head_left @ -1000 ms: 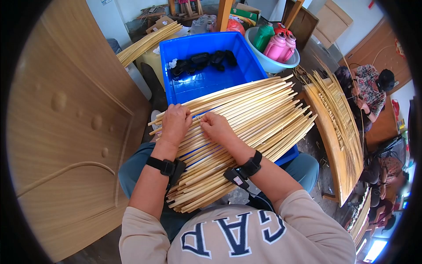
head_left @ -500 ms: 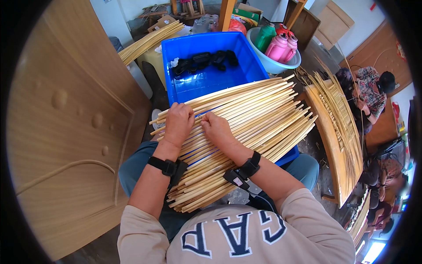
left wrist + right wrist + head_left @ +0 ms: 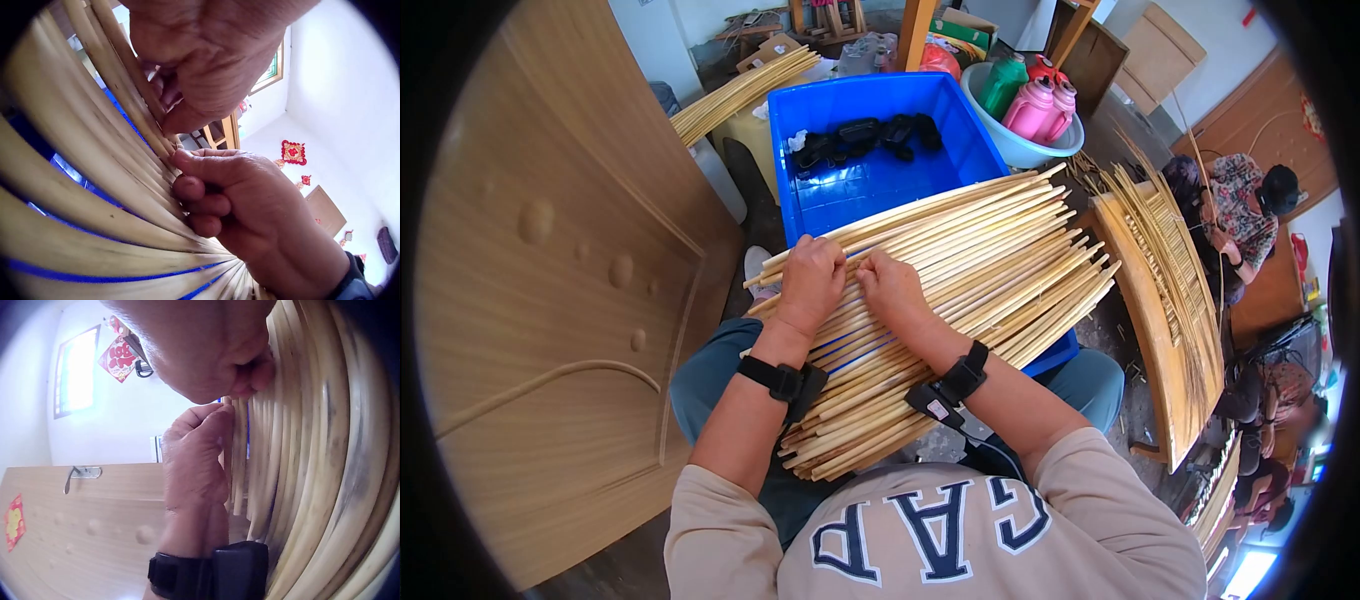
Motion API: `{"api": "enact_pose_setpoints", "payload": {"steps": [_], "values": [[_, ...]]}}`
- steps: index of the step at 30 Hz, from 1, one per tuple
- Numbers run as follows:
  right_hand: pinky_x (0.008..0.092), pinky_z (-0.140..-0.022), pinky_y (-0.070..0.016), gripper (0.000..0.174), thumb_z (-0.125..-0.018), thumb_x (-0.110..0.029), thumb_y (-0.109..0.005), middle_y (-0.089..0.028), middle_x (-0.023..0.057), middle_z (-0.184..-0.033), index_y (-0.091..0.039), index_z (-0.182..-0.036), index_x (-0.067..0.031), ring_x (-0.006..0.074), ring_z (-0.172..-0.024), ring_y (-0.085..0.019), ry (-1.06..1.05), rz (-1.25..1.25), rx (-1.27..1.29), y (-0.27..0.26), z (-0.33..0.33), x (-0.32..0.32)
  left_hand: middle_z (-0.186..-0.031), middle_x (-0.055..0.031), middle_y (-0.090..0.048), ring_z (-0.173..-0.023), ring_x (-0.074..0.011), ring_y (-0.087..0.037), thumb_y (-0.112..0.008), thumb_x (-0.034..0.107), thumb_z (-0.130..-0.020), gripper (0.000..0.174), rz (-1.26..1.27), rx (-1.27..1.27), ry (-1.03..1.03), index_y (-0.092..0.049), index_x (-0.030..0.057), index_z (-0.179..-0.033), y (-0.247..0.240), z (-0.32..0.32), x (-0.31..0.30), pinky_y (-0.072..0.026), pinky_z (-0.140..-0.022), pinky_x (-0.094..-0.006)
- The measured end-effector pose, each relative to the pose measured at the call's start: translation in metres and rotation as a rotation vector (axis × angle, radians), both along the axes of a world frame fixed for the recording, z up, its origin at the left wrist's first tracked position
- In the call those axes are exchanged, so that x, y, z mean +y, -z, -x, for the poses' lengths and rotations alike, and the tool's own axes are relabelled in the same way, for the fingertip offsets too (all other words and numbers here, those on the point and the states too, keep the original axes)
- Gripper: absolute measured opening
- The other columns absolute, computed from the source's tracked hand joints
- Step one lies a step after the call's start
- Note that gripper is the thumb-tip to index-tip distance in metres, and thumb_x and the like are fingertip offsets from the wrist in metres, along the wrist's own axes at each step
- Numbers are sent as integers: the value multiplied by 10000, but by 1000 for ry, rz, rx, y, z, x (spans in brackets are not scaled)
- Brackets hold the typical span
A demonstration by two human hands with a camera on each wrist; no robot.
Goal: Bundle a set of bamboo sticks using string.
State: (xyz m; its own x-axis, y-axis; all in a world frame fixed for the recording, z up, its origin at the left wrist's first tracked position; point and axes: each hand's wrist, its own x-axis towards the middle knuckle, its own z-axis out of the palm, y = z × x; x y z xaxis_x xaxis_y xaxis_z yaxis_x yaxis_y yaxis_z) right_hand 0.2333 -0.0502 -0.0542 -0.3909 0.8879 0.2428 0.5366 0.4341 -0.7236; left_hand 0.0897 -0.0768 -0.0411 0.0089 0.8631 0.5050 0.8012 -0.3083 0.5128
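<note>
A layer of pale peeled canes (image 3: 990,235), laid side by side, spans the person's lap and the front of a blue bin. The left hand (image 3: 810,285) bends over the far left part of the layer, its thumb and fingers gripping a cane (image 3: 229,440) at the edge. Close beside it, the right hand (image 3: 895,292) has its fingers curled. In the left wrist view the right thumb (image 3: 197,161) and forefinger pinch a thin pale cord against the canes, right by the left fingertips. Most of the cord is hidden by the fingers.
The blue plastic bin (image 3: 880,190) holds black straps and devices. Behind it stand a pale basin (image 3: 1030,152) with thermos flasks and a cane bundle (image 3: 740,95). A wooden door (image 3: 550,300) is at left; a bench (image 3: 1150,340) with canes and other people are at right.
The left hand has shifted slightly right, closer to the right hand. The bit of thin cord seen between the hands earlier is now hidden in the head view. The right hand has barely moved.
</note>
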Motion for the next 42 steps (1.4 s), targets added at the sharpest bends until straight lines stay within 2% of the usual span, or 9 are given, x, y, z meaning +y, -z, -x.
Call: {"api": "enact_pose_setpoints", "payload": {"steps": [4,6,12,19,22,33,37,40,42], "values": [[443,-616,-471,96,-814,-127,-557,-596,192,-658,-541,-804,-33,381,-651,-587,-10,173,61,-14,0,3,-721,-86,-580,-753,-281,-522,-632,-7,-637,119,66,-52,-10,-600,45,-738,-5,4,-3,-444,-657,-366],[433,-632,-477,80,-793,-108,-548,-598,201,-668,-541,-786,-29,381,-672,-591,-10,553,182,-27,-3,-2,-734,-85,-588,-758,-278,-524,-637,-1,-639,121,69,-40,-21,-617,44,-750,-5,6,-2,-446,-664,-363],[409,-599,-491,98,-761,-117,-555,-596,188,-637,-534,-785,-24,348,-615,-607,-42,250,31,0,-4,5,-763,-87,-604,-772,-274,-527,-646,16,-645,99,68,5,-29,-643,33,-743,-4,3,-2,-447,-681,-361],[412,-600,-489,78,-781,-106,-532,-595,183,-622,-538,-782,-29,355,-614,-602,-2,440,142,-11,-4,0,-746,-93,-605,-760,-276,-529,-644,8,-640,86,61,-13,-13,-645,28,-724,-8,2,-2,-448,-675,-362],[394,-564,-491,72,-791,-95,-518,-586,157,-573,-541,-786,-27,316,-546,-604,-12,202,159,4,-4,0,-730,-94,-605,-748,-274,-531,-638,7,-642,74,48,-14,11,-644,27,-713,-8,3,1,-449,-668,-362],[283,-415,-460,94,-841,-85,-556,-587,87,-587,-513,-840,-2,158,-445,-586,48,631,431,-20,-3,-2,-756,-100,-614,-768,-272,-542,-628,21,-638,77,88,-11,17,-642,29,-714,-3,-4,1,-457,-692,-359],[298,-408,-458,97,-846,-88,-553,-590,108,-595,-506,-856,-4,181,-402,-559,26,614,446,-26,-4,4,-781,-99,-623,-777,-270,-546,-642,32,-645,100,159,14,-29,-646,23,-744,-6,-2,0,-459,-693,-360],[335,-496,-486,135,-820,-109,-598,-599,123,-645,-519,-865,-9,243,-496,-589,7,445,40,-61,-18,9,-777,-83,-626,-782,-265,-554,-658,40,-644,76,136,40,-82,-661,61,-717,-10,0,-4,-475,-707,-363],[378,-634,-492,210,-763,-153,-658,-608,137,-727,-549,-871,-10,299,-683,-614,65,-606,-180,-66,-28,20,-773,-78,-629,-783,-264,-557,-663,45,-645,76,140,32,-100,-664,65,-718,-11,-1,-7,-479,-708,-362]]}}
